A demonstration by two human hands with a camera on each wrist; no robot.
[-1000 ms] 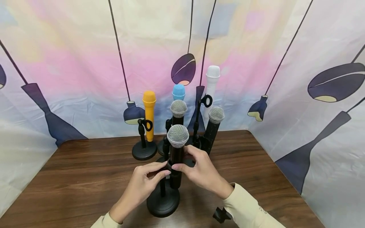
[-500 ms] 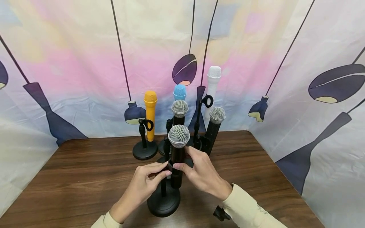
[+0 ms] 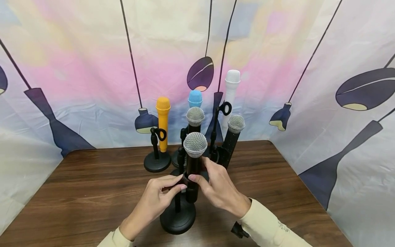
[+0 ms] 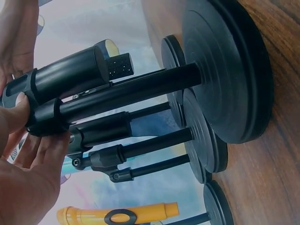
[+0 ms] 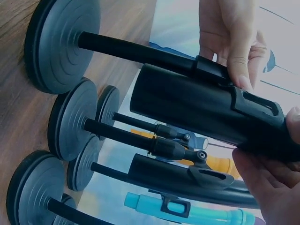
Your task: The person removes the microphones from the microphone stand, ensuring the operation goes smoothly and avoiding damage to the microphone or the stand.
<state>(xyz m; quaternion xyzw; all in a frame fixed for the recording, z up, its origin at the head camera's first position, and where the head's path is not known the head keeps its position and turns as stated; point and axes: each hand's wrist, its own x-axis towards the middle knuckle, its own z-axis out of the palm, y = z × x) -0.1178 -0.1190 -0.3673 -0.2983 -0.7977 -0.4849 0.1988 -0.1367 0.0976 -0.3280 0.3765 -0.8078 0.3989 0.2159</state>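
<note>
A black microphone (image 3: 195, 145) with a silver mesh head stands nearly upright in the clip (image 5: 258, 103) of a black desk stand (image 3: 178, 219). My right hand (image 3: 220, 185) grips the microphone's body from the right, thumb toward me and fingers behind. From the left, my left hand (image 3: 155, 197) pinches the joint (image 4: 44, 117) below the clip between thumb and fingers. In the right wrist view the microphone's lower end runs beside the stand's pole (image 5: 136, 52), and the round base sits flat on the wooden table.
Behind stand more microphones: yellow (image 3: 163, 123), blue (image 3: 195, 98), white (image 3: 232, 89), and two black ones with silver heads (image 3: 195, 116). Several round-based stands (image 3: 157, 161) crowd close past my hands. A small black object (image 3: 239, 230) lies by my right sleeve. A printed curtain (image 3: 92, 85) hangs behind the table.
Both hands keep the same hold. In the head view the gripped microphone sits very slightly higher, and the whole scene has shifted a little.
</note>
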